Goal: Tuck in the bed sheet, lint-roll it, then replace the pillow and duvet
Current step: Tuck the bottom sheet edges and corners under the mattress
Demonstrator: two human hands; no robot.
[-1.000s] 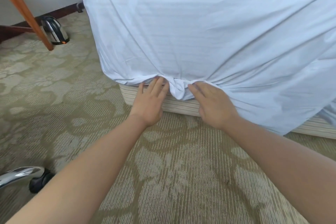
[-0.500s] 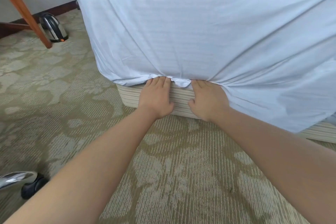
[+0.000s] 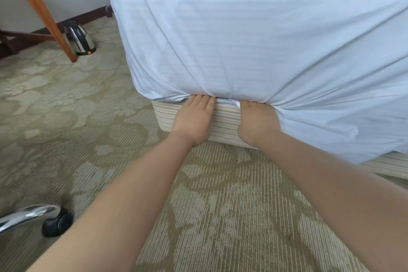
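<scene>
A white striped bed sheet [image 3: 254, 35] covers the mattress corner and hangs loose over the side at the right. Below it shows the striped bed base [image 3: 225, 121]. My left hand [image 3: 194, 121] lies flat against the base, its straight fingers pushing the sheet edge into the gap under the mattress. My right hand [image 3: 257, 122] is beside it, fingers hidden in the same gap under the sheet fold. No pillow, duvet or lint roller is in view.
Patterned beige carpet [image 3: 92, 130] spreads in front of the bed. A wooden leg [image 3: 44, 13] and a steel kettle [image 3: 79, 38] stand at the back left. A chrome chair leg with a black castor [image 3: 56, 223] sits at the lower left.
Both hands pushed forward from the bunched sheet edge into the gap under the mattress. The hanging fold between them is now tucked out of sight. The view shifted left.
</scene>
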